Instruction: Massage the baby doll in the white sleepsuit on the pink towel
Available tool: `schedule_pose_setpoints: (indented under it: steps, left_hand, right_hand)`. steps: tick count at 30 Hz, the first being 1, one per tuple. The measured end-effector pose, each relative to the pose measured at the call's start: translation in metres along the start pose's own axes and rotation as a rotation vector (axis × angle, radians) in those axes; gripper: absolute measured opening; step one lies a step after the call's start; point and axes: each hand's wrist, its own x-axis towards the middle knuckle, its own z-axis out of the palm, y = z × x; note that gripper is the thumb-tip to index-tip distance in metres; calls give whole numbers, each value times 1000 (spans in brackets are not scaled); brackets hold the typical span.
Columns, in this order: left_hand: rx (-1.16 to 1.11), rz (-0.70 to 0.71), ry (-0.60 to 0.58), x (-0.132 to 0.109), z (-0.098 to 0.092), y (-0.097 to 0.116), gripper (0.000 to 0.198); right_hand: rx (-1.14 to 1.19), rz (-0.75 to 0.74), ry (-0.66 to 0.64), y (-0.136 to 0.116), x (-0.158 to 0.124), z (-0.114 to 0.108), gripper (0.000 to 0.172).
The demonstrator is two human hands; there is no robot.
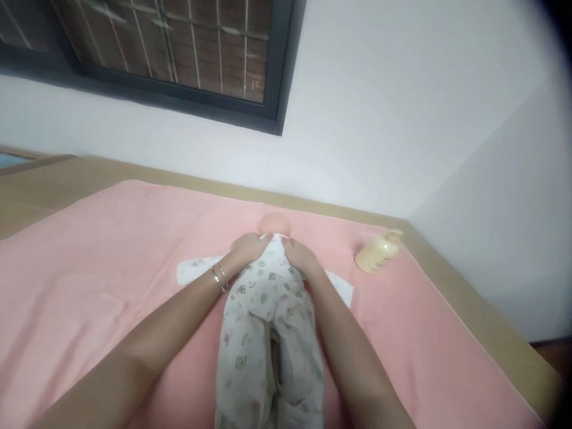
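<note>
A baby doll [276,224] lies on its back on a pink blanket [89,280], its head pointing away from me. It wears a white romper [263,322] printed with small green figures. My left hand [247,248] grips the romper's fabric at the doll's left shoulder, near the neck; thin bracelets [218,277] circle that wrist. My right hand [300,255] grips the fabric at the other shoulder. Both hands have their fingers curled on the cloth beside the collar. The romper's sleeves spread flat to either side.
A pale yellow pump bottle [378,252] lies on its side on the blanket right of the doll. The bed's tan edge [482,333] runs along the white wall at right and back. A barred window [179,42] is at the upper left.
</note>
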Motion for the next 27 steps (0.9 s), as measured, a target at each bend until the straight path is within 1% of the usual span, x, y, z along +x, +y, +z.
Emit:
schedule_pose_setpoints:
  steps: [6,9,11,14,16,18,21,22,24,27]
  left_hand:
    - [-5,15,-6,0,-1,-1,78]
    - [-64,45,-17,-4,-5,-3,74]
    - [-112,70,-42,-7,-8,-4,73]
    - [-107,60,-43,-11,-14,-3,72]
    - [-39,49,-19,-14,-16,1,72]
    - [67,74,10,-16,-16,6,70]
    - [288,195,60,-25,-12,16,55]
    - [365,256,79,-30,-10,20,47]
    - [497,366,119,-42,-8,25,33]
    - [595,446,135,-62,-9,29,32]
  right_hand:
    - [12,-9,-5,1,-3,-2,70]
    - [16,-36,4,1,-6,-5,67]
    - [-24,-37,20,-3,-10,-9,63]
    - [-176,14,65,-17,-23,-14,56]
    - [-305,13,118,-29,-37,-15,49]
    - [-408,-57,153,-39,-52,-14,40]
    - [-471,-184,147,-47,-67,-12,33]
    - [-469,-202,135,-48,-68,-12,33]
    - [-443,-182,127,-46,-63,-13,32]
    - [-333,-63,102,-38,-43,-17,39]
